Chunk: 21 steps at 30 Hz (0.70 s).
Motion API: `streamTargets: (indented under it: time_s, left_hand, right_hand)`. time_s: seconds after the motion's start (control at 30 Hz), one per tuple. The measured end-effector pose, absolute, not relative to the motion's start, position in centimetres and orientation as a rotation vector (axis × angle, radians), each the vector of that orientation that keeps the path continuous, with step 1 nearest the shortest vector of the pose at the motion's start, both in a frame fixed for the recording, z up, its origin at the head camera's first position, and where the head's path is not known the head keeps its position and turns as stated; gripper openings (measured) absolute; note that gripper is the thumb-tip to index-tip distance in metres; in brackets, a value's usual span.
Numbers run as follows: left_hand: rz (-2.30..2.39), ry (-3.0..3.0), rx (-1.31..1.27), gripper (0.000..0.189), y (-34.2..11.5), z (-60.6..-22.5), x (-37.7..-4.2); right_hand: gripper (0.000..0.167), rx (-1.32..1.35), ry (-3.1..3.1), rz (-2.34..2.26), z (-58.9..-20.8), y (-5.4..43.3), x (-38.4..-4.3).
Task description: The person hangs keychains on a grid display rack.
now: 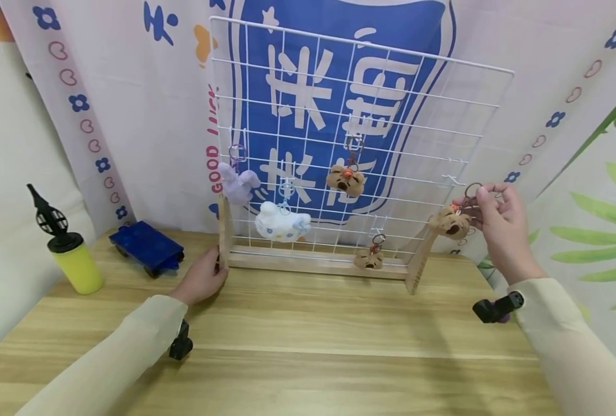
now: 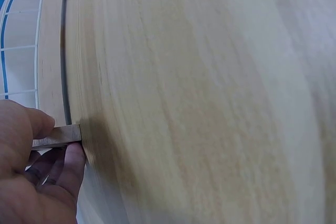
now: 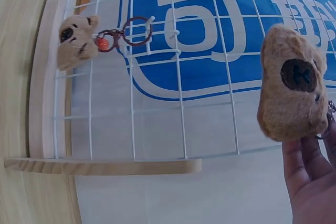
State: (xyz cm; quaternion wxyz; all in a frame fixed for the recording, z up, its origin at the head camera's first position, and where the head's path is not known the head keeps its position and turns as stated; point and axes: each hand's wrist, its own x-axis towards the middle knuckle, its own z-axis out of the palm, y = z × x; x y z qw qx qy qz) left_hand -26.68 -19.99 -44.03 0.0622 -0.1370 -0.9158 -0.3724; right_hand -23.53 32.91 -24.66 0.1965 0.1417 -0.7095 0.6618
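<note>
A white wire grid rack stands on a wooden base (image 1: 313,264). My left hand (image 1: 204,278) grips the wooden upright (image 2: 59,136) at the rack's left end, thumb on one side and fingers on the other. At the right edge, my right hand (image 1: 506,231) pinches a brown plush bear keychain (image 1: 452,224) near its metal ring (image 1: 473,189). In the right wrist view the bear's dark muzzle (image 3: 299,75) faces the camera, and the bear partly covers the fingertips. Beside it, a small white hook (image 1: 450,179) sticks out from the grid.
Hanging on the grid are a purple plush rabbit (image 1: 239,184), a white plush cat (image 1: 282,222), and two more brown bears, one higher (image 1: 346,180) and one low (image 1: 368,259). A blue toy cart (image 1: 146,245) and a yellow bottle (image 1: 77,267) stand at the table's left.
</note>
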Motion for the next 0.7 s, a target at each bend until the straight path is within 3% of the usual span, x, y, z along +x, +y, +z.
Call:
streamTargets:
  time_s: [0.7]
  left_hand:
    - [-1.119, -2.787, -0.387, 0.05, -19.6, -43.8, -26.5]
  right_hand:
    - [0.01, 0.227, -2.046, 1.824, -25.3, 31.6, -25.5]
